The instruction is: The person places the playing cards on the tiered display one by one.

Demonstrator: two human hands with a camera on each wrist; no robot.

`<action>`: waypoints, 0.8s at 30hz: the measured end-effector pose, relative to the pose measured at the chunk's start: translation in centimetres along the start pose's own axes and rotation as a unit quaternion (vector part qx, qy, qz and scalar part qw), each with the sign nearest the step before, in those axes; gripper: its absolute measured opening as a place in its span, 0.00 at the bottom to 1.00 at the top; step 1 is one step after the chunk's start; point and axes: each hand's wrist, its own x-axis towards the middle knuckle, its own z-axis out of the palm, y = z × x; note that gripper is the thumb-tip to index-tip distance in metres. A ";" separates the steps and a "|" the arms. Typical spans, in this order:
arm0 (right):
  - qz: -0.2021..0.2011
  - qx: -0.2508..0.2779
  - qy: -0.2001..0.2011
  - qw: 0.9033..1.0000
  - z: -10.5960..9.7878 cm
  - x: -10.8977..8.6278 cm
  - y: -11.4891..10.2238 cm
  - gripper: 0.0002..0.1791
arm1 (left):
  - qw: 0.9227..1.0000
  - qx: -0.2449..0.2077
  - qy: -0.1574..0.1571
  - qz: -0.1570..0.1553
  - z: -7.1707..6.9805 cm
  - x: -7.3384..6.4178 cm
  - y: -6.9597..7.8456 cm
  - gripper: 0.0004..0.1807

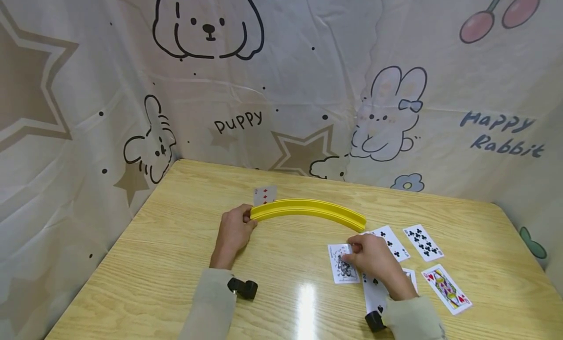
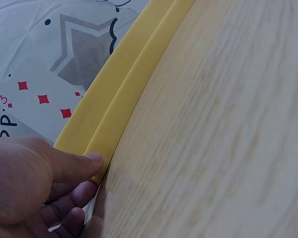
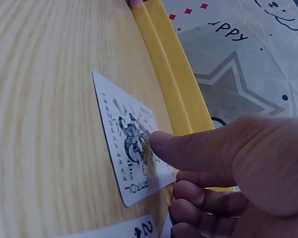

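Note:
A curved yellow card holder [image 1: 308, 208] lies on the table. My left hand [image 1: 235, 230] grips its left end, the thumb [image 2: 93, 159] on the front edge. In the holder near that end stands a three of diamonds [image 1: 265, 193], its lower part hidden. My right hand [image 1: 374, 257] pinches a black-and-white joker card [image 3: 134, 144], thumb on its face and fingers behind the edge. The joker is tilted above the wood in the right wrist view, in front of the holder's right end. Partly under the right hand lies a two of spades [image 1: 373, 295].
Face up on the right lie a clubs card [image 1: 390, 240], another clubs card [image 1: 423, 242] and a queen of hearts [image 1: 447, 291]. One more card [image 1: 411, 276] shows beside the right wrist. A printed curtain [image 1: 290, 95] hangs behind the wooden table [image 1: 154, 262].

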 end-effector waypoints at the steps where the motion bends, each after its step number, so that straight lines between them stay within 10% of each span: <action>1: 0.002 -0.001 -0.001 1.000 0.0 0.0 0.0 0.15 | 1.000 0.001 0.000 0.000 0.0 0.0 0.0 0.18; 24: 0.054 0.010 0.008 0.998 0.2 0.2 -0.2 0.17 | 1.000 0.005 -0.004 -0.007 0.1 0.0 0.0 0.19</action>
